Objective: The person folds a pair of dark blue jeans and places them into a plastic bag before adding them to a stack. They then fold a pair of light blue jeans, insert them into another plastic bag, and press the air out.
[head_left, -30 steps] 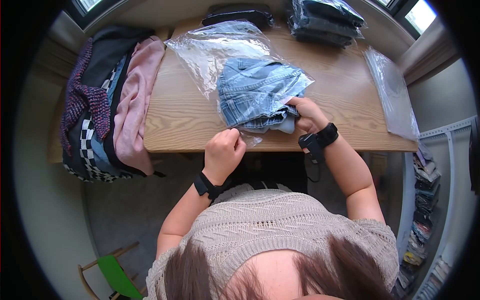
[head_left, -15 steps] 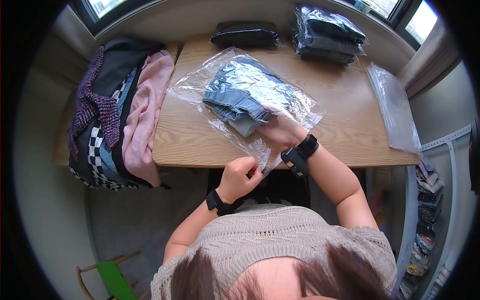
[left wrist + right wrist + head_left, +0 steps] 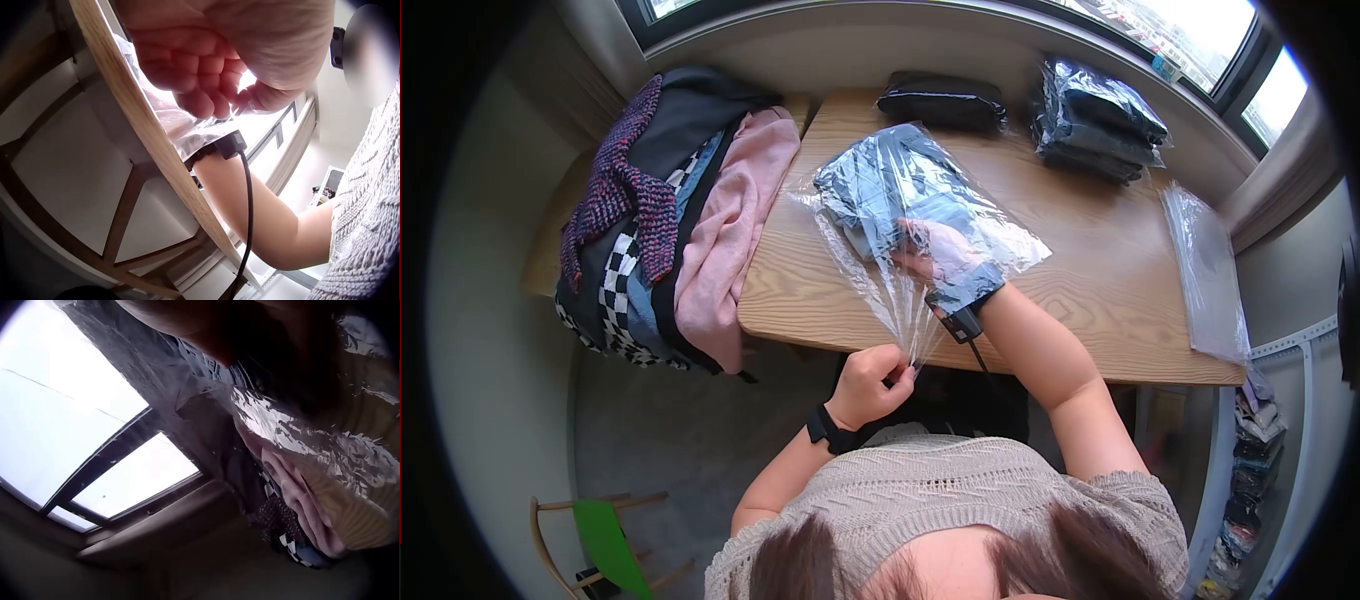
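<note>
Folded light-blue jeans [image 3: 890,165] lie inside a clear plastic bag [image 3: 1018,240] on the wooden table. My right hand [image 3: 935,252] is inside the bag up to the wrist and grips the near part of the jeans, with the film over the hand and its wrist strap. At the table's front edge, my left hand [image 3: 870,383] pinches the gathered near edge of the bag, fingers curled. The left wrist view shows that hand [image 3: 212,62] from the palm side. Dark denim [image 3: 247,375] shows under the right fingers in the right wrist view.
A pile of clothes [image 3: 735,235], pink, checkered and knitted, lies at the left. Bagged dark garments [image 3: 1100,120] are stacked at the back right, beside a single dark package [image 3: 945,100]. Flat clear bags [image 3: 1205,270] lie along the table's right edge. A green chair [image 3: 610,545] stands lower left.
My right hand has pushed the jeans deeper into the bag, away from me, and film now covers its wrist. The left hand has drawn the bag's edge toward me. The head view has shifted.
</note>
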Demonstrator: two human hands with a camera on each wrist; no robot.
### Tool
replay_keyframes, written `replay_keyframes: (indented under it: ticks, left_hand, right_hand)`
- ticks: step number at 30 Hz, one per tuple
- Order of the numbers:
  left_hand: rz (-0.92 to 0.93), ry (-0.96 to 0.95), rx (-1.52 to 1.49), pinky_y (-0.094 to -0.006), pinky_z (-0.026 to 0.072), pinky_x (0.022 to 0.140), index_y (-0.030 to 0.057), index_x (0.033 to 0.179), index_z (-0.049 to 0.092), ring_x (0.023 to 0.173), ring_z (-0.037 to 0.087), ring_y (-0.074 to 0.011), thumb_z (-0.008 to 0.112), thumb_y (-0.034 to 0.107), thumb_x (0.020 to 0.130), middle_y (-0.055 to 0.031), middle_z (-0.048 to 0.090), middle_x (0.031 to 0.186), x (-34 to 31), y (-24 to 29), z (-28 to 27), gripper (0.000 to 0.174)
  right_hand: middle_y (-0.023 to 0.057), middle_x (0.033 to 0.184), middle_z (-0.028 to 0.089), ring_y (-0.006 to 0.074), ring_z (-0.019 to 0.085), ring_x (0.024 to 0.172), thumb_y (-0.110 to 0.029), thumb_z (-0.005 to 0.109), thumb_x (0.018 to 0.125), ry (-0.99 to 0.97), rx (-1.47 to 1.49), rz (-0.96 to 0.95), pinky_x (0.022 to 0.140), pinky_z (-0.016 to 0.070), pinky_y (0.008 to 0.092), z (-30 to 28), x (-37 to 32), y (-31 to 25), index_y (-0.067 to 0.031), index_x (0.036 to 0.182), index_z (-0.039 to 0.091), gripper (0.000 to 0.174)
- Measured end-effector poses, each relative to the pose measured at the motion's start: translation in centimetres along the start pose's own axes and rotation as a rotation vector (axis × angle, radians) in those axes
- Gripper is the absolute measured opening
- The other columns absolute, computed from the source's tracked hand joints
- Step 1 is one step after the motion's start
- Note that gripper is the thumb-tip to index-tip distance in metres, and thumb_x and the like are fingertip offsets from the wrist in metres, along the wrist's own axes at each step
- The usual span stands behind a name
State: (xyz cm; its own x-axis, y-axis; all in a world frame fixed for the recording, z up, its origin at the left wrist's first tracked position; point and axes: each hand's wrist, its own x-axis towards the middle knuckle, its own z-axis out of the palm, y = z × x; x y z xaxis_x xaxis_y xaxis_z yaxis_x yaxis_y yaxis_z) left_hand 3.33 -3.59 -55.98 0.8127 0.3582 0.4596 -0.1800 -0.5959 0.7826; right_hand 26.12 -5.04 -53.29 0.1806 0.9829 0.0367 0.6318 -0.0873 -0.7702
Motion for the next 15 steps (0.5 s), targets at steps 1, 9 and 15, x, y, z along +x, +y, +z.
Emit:
replay_keyframes:
  ticks: [1,9,15]
  left_hand:
    - [-0.006,-0.005,-0.005,-0.0305,0.0443,0.049,0.0015,0.068,0.052,0.051,0.055,-0.0225,0.064,0.001,0.073,-0.0101,0.052,0.060,0.0,0.0,-0.2,0.013]
    - [-0.006,-0.038,-0.027,-0.0315,0.0438,0.049,0.0023,0.067,0.052,0.051,0.054,-0.0230,0.064,0.001,0.072,-0.0101,0.051,0.059,-0.3,-0.2,0.0,0.013]
    - [0.043,-0.011,-0.020,-0.0315,0.0409,0.049,0.0008,0.067,0.052,0.050,0.051,-0.0238,0.062,-0.002,0.070,-0.0104,0.049,0.059,-0.8,-0.6,-0.6,0.011]
  right_hand:
    - [0.0067,0.108,0.063,0.0227,0.062,0.098,-0.019,0.059,0.091,0.069,-0.191,0.006,0.086,0.0498,0.0363,0.0,-0.1,-0.2,-0.0041,0.118,0.054,0.031]
    - [0.0070,0.073,0.058,0.0177,0.055,0.062,-0.019,0.062,0.091,0.410,1.169,0.337,0.056,0.0470,0.0303,3.0,-0.2,1.6,0.0030,0.094,0.061,0.023]
    - [0.0094,0.105,0.061,0.0215,0.057,0.093,-0.017,0.060,0.093,0.409,1.574,0.352,0.084,0.0465,0.0364,4.0,2.1,3.6,-0.0021,0.110,0.058,0.023]
